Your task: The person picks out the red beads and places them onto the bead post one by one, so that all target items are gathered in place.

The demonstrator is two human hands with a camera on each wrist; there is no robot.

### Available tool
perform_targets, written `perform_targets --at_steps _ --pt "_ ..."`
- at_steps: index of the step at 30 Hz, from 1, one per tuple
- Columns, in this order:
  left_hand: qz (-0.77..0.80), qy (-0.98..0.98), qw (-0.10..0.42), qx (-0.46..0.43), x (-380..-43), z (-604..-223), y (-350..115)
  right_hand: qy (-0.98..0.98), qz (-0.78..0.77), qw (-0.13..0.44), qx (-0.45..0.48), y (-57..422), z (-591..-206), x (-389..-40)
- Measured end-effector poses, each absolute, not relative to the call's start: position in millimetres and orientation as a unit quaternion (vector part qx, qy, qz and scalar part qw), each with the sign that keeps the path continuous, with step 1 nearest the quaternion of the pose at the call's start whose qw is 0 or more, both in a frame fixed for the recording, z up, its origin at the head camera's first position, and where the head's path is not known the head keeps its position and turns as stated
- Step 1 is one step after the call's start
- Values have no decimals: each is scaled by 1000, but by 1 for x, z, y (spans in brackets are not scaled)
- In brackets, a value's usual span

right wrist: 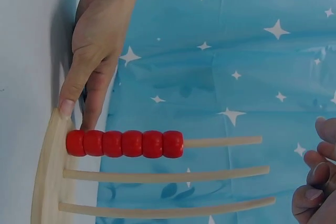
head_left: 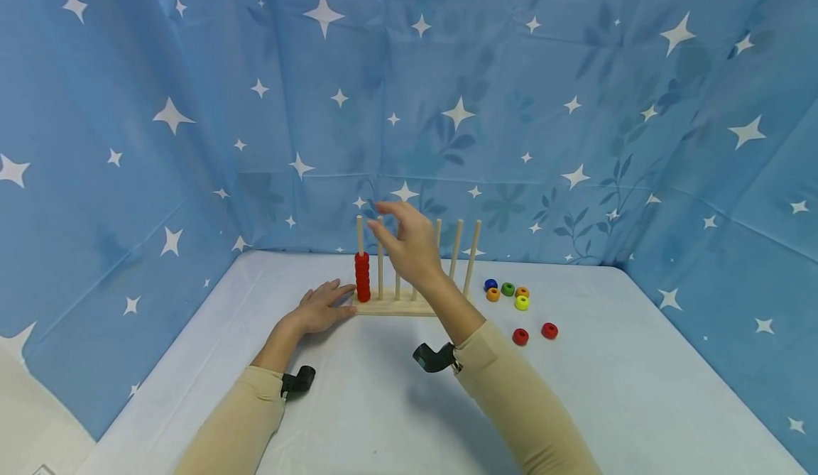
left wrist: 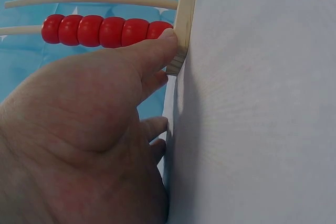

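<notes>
A wooden bead stand with a flat base [head_left: 393,309] and several upright pegs stands on the table. Its leftmost peg carries a stack of several red beads [head_left: 362,277], the peg's tip bare above them. My left hand [head_left: 319,309] holds the left end of the base, thumb in front and fingers behind, as the left wrist view shows close up. Above the stand my right hand [head_left: 412,248] hangs in the air near the peg tops, thumb and forefinger apart with nothing between them. In the right wrist view, its fingertips [right wrist: 314,195] are beyond the peg tips.
Right of the stand lie loose beads: a blue bead [head_left: 491,285], a green bead [head_left: 508,289], two orange beads, a yellow bead [head_left: 522,303] and, nearer, two red beads [head_left: 520,336]. A blue star-patterned curtain [head_left: 409,106] encloses the white table [head_left: 383,404].
</notes>
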State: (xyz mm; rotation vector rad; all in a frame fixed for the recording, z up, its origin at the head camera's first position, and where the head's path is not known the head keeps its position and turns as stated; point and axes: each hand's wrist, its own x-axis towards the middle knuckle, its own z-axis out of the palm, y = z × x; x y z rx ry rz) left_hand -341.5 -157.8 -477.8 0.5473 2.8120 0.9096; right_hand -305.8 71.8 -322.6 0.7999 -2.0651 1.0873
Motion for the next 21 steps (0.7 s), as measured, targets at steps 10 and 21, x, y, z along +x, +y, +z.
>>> perform_targets --at_steps 10,21 --pt "294 936 71 181 -336 -470 -156 -778 433 339 303 84 -336 -291" --pt "288 939 69 173 -337 -469 -155 -770 447 343 299 97 -350 -281"
